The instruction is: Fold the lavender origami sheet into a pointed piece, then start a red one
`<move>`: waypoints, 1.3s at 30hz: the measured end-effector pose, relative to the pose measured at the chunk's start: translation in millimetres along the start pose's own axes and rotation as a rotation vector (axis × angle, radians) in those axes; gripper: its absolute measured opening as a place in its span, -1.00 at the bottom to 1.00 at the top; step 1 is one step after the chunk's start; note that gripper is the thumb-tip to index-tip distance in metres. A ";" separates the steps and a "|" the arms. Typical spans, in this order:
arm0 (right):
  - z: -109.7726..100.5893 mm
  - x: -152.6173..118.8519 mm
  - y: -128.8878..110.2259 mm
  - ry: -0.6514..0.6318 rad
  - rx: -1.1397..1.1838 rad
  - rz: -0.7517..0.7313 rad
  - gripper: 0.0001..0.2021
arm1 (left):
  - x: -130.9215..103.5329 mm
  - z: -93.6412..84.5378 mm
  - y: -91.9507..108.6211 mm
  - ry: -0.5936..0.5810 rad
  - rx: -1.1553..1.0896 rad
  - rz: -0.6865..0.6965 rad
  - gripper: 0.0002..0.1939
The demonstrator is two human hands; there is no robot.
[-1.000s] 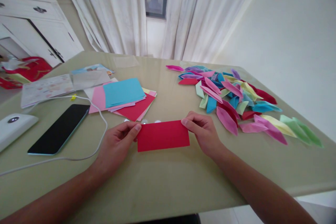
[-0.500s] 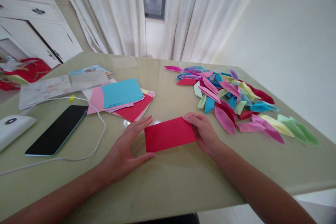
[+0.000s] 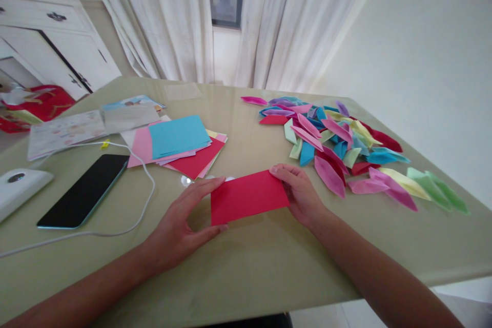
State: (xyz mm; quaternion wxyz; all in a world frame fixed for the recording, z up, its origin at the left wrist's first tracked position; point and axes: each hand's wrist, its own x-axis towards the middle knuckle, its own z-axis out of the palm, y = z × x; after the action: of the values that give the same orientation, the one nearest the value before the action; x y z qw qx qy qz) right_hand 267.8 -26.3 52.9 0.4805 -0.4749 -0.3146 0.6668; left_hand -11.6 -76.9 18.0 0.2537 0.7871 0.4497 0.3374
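A rectangular sheet of red paper (image 3: 248, 197) is held up over the near middle of the table. My right hand (image 3: 300, 192) pinches its right end, thumb on the front face and fingers behind. At the left end, my left hand (image 3: 188, 223) spans the sheet, with its fingers at the top edge and its thumb at the bottom edge. Beyond my left hand lies a stack of coloured paper, with blue sheets (image 3: 180, 136) on top and a red sheet (image 3: 198, 159) sticking out. To the right spreads a heap of folded paper pieces (image 3: 330, 133) in pink, blue, green, yellow and red.
A black-screened phone (image 3: 84, 192) lies at the left, beside a white cable (image 3: 148, 200) and a white device (image 3: 23, 189). Printed sheets (image 3: 67, 133) are farther back on the table (image 3: 246, 277). Small clear discs (image 3: 186, 180) lie behind my left hand. Curtains (image 3: 177, 20) hang behind.
My left hand's index finger has come down slightly to the sheet's top edge. The red sheet has shifted very slightly; the right hand keeps its pinch.
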 end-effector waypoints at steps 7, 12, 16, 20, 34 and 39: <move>-1.4 0.8 1.4 -0.008 -0.012 0.013 -0.62 | 1.8 -0.2 -0.6 -0.003 -0.044 0.032 -0.28; -1.4 1.0 6.6 -0.064 -0.047 0.009 -0.65 | 6.3 0.7 -1.2 -0.054 -0.103 0.034 -0.37; -0.4 -1.0 11.4 -0.111 -0.081 -0.002 -0.67 | 7.0 1.8 -1.2 -0.099 -0.105 0.031 -0.27; -0.6 -1.7 12.7 -0.116 -0.093 -0.014 -0.67 | 5.6 -0.2 1.4 -0.109 -0.097 0.030 -0.27; -0.7 -0.8 14.0 -0.117 -0.159 -0.068 -0.69 | 3.4 -6.2 12.7 -0.110 -0.027 0.014 -0.47; -0.9 -0.4 14.5 -0.119 -0.157 -0.079 -0.69 | 4.8 -4.4 12.3 -0.092 -0.025 0.009 -0.46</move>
State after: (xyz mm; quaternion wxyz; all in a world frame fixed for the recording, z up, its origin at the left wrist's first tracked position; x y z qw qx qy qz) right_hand 263.7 -31.6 40.0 0.4481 -0.4578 -0.4123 0.6478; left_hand -6.6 -78.1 31.0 0.2825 0.8005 0.4298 0.3076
